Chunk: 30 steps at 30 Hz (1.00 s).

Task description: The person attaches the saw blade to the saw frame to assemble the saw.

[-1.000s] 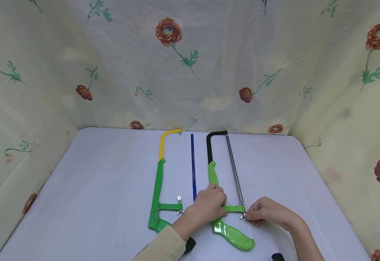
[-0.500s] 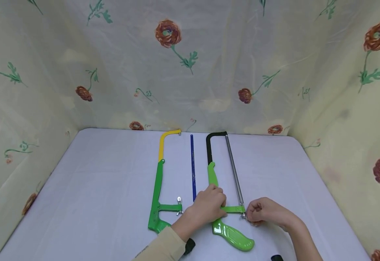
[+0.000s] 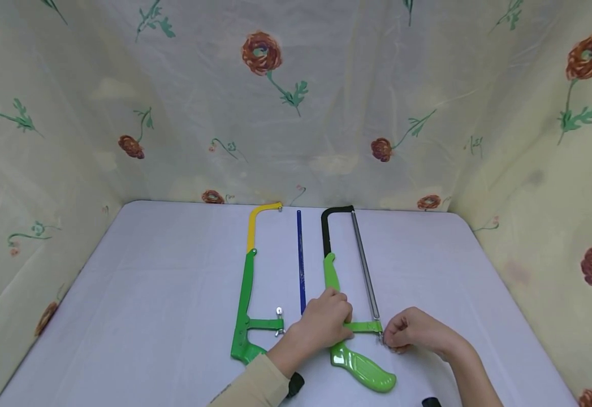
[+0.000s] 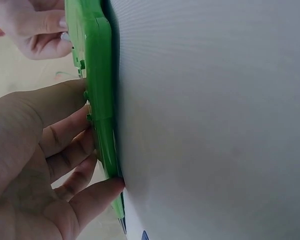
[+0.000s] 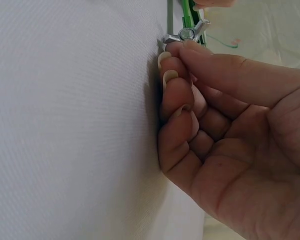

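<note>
A light green hacksaw frame (image 3: 361,367) with a black front arm lies on the table, a grey blade (image 3: 364,265) along its right side. My left hand (image 3: 321,319) grips the frame above the handle; in the left wrist view its fingers and thumb (image 4: 65,105) lie along the green body (image 4: 101,75). At the end of the frame's crosspiece, my right hand (image 3: 418,330) has thumb and forefinger at a silver wing nut. The right wrist view shows that wing nut (image 5: 187,34) at the fingertips, the other fingers of the hand (image 5: 225,130) curled.
Left of the hands lies a darker green hacksaw frame (image 3: 245,288) with a yellow front arm (image 3: 252,226). A blue blade (image 3: 301,260) lies between the two frames. A black object (image 3: 431,402) shows at the bottom edge. Flowered cloth (image 3: 326,113) hangs behind the table.
The wing nut has turned at my right fingertips, and the right thumb and forefinger have shifted slightly. My left hand and both frames stay where they were.
</note>
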Tool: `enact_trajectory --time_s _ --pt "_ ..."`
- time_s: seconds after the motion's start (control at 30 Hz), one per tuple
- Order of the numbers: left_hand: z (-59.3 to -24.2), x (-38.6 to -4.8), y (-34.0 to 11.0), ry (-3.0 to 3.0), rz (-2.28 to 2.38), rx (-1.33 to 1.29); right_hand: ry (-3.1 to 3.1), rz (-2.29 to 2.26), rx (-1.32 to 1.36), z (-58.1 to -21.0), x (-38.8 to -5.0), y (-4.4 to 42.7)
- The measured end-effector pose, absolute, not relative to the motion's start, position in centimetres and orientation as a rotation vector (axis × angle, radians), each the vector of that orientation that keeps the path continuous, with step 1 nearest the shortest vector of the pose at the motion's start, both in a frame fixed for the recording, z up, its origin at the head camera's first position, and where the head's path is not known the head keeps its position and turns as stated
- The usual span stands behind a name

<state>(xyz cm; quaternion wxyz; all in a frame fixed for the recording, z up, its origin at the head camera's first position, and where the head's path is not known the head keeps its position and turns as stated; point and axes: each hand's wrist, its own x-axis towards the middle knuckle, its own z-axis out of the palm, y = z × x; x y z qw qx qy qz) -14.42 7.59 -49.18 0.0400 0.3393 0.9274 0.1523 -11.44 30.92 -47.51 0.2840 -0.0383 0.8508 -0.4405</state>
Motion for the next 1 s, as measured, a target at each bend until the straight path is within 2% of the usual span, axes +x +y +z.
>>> enact_trajectory --time_s 1.0 --pt "-49.52 -14.56 7.69 2.863 0.456 1.058 2.278 -1.159 -0.075 -47.27 -11.27 30.53"
